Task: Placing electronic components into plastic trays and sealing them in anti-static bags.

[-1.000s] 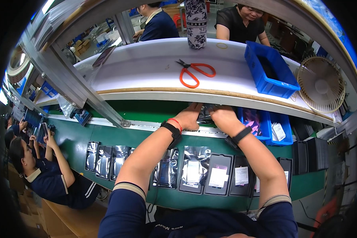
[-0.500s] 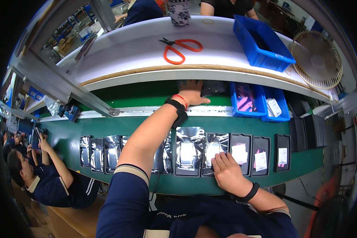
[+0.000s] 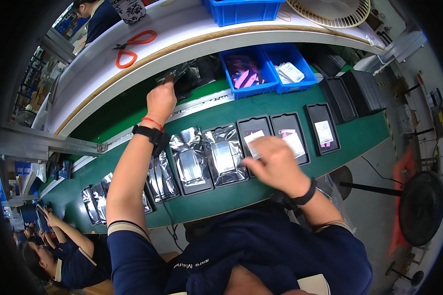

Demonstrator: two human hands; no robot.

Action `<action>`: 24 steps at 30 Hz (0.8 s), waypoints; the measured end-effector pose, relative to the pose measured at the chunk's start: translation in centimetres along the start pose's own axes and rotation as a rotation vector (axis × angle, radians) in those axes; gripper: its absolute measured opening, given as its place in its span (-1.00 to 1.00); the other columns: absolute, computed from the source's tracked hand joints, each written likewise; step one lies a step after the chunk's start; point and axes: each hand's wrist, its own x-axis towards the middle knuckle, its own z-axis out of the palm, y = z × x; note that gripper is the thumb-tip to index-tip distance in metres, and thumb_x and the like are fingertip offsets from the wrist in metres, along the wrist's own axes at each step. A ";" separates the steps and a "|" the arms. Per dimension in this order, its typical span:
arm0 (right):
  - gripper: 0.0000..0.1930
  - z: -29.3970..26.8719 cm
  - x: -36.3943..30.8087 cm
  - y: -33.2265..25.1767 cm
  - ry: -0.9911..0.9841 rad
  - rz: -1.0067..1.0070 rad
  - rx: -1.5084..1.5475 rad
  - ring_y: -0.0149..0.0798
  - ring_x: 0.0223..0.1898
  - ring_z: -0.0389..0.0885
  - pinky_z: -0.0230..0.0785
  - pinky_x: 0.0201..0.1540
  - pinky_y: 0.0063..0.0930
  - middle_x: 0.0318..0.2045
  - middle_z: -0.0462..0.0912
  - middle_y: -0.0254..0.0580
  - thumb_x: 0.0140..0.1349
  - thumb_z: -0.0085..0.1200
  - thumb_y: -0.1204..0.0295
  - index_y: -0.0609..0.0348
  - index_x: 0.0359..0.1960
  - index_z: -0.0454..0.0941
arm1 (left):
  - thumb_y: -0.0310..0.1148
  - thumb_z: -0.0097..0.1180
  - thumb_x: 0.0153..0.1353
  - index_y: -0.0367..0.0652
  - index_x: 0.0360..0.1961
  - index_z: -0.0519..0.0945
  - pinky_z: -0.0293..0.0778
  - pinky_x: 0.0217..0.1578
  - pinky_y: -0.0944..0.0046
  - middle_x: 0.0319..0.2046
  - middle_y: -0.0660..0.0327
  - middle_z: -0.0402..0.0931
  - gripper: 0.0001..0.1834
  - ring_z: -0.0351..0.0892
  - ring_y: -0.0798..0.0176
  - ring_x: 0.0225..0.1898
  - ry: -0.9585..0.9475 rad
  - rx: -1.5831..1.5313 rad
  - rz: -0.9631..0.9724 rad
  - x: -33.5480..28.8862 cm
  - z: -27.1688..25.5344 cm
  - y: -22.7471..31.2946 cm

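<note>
Under the white shelf, my left hand [image 3: 161, 102] reaches to the dark shiny plastic bags [image 3: 194, 74], its fingers pinched on the edge of one. My right hand [image 3: 279, 166], slightly blurred, hovers over the row of trays with thumb and fingers apart and nothing in it. Left of it, a black tray holds a silvery bag [image 3: 225, 155] with a flat item inside. Beneath and beside the hand lie a black tray [image 3: 254, 125] and another tray [image 3: 286, 120], each with a white label card and pink pieces, partly covered by the hand.
A blue bin [image 3: 273, 87] of pink pieces and a blue bin [image 3: 296, 88] of white cards stand behind the trays. Stacked black trays [image 3: 363, 93] are at right. Red-handled scissors [image 3: 127, 59] lie on the shelf [image 3: 192, 29]. A co-worker [image 3: 66, 255] sits at left.
The view has swung to the right. My left hand has gone from spread on the green surface to pinching a shiny bag. My right hand has lifted off the bagged tray.
</note>
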 end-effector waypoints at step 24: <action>-0.76 -2.7 -3.4 5.5 0.205 0.331 -0.282 -0.05 -0.26 0.55 0.43 -0.31 -0.27 -0.24 0.53 0.00 0.17 0.08 0.41 0.29 -0.18 0.52 | -0.63 0.02 -0.01 -0.37 -0.12 0.51 0.59 -0.29 0.21 -0.25 -0.05 0.59 -0.65 0.63 0.00 -0.25 0.152 -0.690 0.306 -11.3 -7.2 19.3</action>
